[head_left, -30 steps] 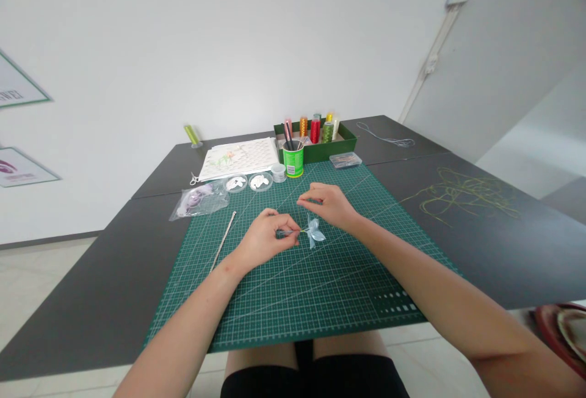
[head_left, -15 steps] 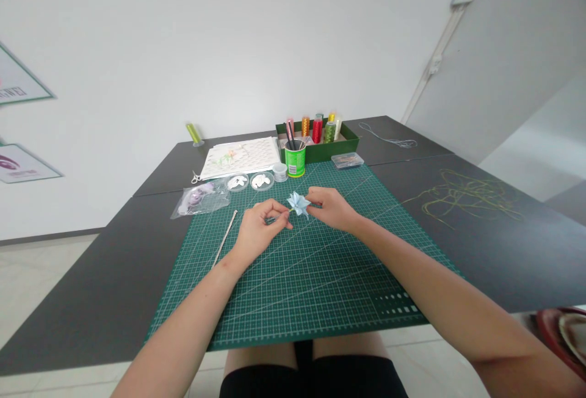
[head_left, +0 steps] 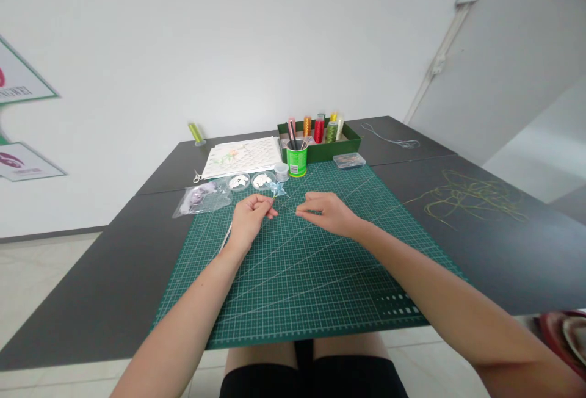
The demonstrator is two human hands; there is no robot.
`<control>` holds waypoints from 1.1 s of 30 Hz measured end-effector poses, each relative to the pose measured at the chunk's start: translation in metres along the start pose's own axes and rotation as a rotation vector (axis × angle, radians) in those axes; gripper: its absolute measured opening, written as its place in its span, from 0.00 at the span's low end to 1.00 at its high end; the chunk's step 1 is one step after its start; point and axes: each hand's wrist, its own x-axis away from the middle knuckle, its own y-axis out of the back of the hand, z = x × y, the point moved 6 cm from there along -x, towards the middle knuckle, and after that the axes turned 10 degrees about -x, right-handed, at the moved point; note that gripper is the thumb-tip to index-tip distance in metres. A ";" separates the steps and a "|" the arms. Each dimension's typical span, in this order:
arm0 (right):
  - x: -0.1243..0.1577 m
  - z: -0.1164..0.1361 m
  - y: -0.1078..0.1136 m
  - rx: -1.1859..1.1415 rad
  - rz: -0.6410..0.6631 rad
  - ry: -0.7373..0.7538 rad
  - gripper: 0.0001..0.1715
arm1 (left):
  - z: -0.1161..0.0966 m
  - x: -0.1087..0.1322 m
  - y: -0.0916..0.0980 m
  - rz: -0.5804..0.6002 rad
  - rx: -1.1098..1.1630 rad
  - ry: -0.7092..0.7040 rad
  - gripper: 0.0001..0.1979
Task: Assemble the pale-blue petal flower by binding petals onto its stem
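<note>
Between the thumb and fingers of my left hand (head_left: 249, 218) is the thin stem of a pale blue artificial flower (head_left: 278, 188), its petals pointing up and away from me. My right hand (head_left: 330, 212) is a short way to the right of the flower, apart from it, with thumb and fingertips pinched together. Whatever that pinch holds, if anything, is too small to make out. Both hands are over the green cutting mat (head_left: 293, 276). A thin, pale metal rod (head_left: 225, 239) lies beside my left wrist, partly hidden by it.
Behind the hands stand a green can (head_left: 296, 161) with tools and a dark green box (head_left: 320, 152) of thread spools. Two dishes of white pieces, a clear plastic bag (head_left: 204, 198) and white sheets (head_left: 242, 157) lie left. Tangled green thread (head_left: 471, 199) lies right.
My left hand has moved left and slightly away from me with the flower, turning it. My right hand, formerly at the petals, is now separated from them by a gap.
</note>
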 end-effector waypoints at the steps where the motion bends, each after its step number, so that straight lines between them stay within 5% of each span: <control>1: 0.000 0.002 0.000 -0.003 0.001 0.008 0.13 | 0.001 0.000 0.000 -0.001 -0.017 0.006 0.11; 7: 0.000 0.013 0.000 -0.005 -0.007 0.034 0.12 | 0.006 0.000 -0.002 0.037 -0.233 -0.012 0.10; 15: 0.000 0.023 0.006 0.033 -0.093 0.044 0.14 | -0.011 0.014 -0.015 0.155 -0.645 -0.246 0.07; 27: 0.001 0.015 0.018 0.077 -0.246 0.031 0.12 | -0.020 0.032 -0.039 0.316 -0.833 -0.619 0.04; 33: 0.000 0.005 0.021 0.080 -0.276 -0.031 0.11 | -0.026 0.038 -0.041 0.324 -0.843 -0.683 0.04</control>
